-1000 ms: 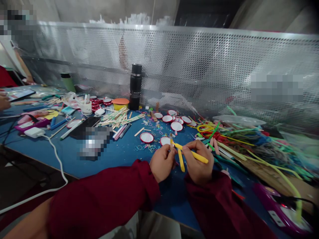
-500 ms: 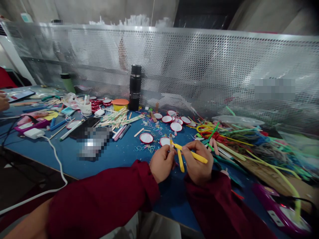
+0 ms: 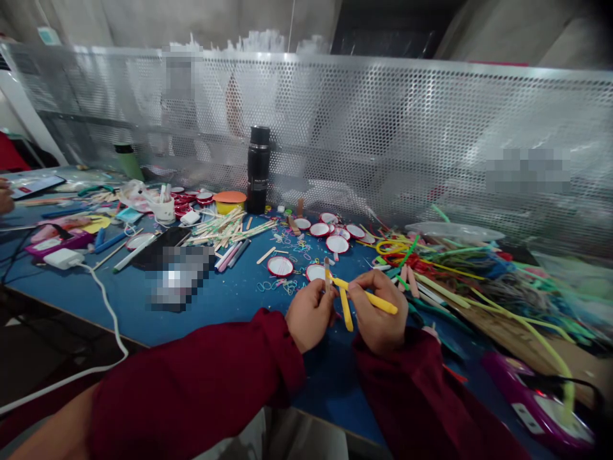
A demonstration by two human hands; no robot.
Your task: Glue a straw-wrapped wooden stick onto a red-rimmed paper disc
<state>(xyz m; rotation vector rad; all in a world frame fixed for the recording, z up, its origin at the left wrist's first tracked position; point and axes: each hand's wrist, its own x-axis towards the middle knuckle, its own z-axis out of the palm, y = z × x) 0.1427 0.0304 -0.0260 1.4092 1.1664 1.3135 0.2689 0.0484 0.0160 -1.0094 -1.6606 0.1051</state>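
Observation:
Both my hands meet over the blue table [image 3: 225, 297], just in front of me. My left hand [image 3: 310, 314] is closed around a thin wooden stick [image 3: 327, 271] that points up and touches the end of a yellow stick. My right hand [image 3: 379, 311] pinches two yellow sticks [image 3: 371, 299]; one runs out to the right over its knuckles, the other [image 3: 345, 309] hangs down between the hands. Small red-rimmed white discs [image 3: 280, 266] and loose rubber bands lie right behind the hands.
A heap of coloured straws and sticks [image 3: 479, 275] covers the right side, with a purple device [image 3: 536, 396] near the edge. A black bottle [image 3: 257, 169] stands against the perforated metal screen [image 3: 383, 128]. A white charger and cable [image 3: 62, 258] lie left. Another person's hand [image 3: 6, 198] shows far left.
None in my hands or the sticks. The view has shifted slightly; a blurred figure behind the screen has moved to the right.

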